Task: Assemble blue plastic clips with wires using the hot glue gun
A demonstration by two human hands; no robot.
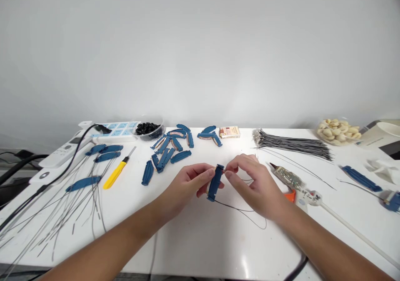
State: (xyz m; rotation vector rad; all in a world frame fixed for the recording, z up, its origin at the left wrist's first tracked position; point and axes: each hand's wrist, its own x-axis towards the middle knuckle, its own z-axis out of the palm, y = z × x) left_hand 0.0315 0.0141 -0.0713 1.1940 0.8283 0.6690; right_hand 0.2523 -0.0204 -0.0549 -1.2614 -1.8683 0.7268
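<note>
A small blue curved piece (pixel 214 185) stands nearly upright between the thumb and fingers of my left hand (pixel 195 179). My right hand (pixel 250 181) pinches at the piece's upper right edge, on a thin dark wire. That wire (pixel 229 206) runs out from the lower end of the piece and loops below my right hand. Where exactly the wire meets the right fingertips is partly hidden. Behind my hands lies a pile of similar blue pieces (pixel 165 156), some showing a lettered side.
A glue gun (pixel 289 179) with a long white glue stick lies at right, by a bundle of dark wires (pixel 295 145). Left are a yellow-handled tool (pixel 115 174), wired blue pieces (pixel 83 183) and a power strip (pixel 123 129). Bowls hold black bits (pixel 146 129) and pale nuts (pixel 339 131).
</note>
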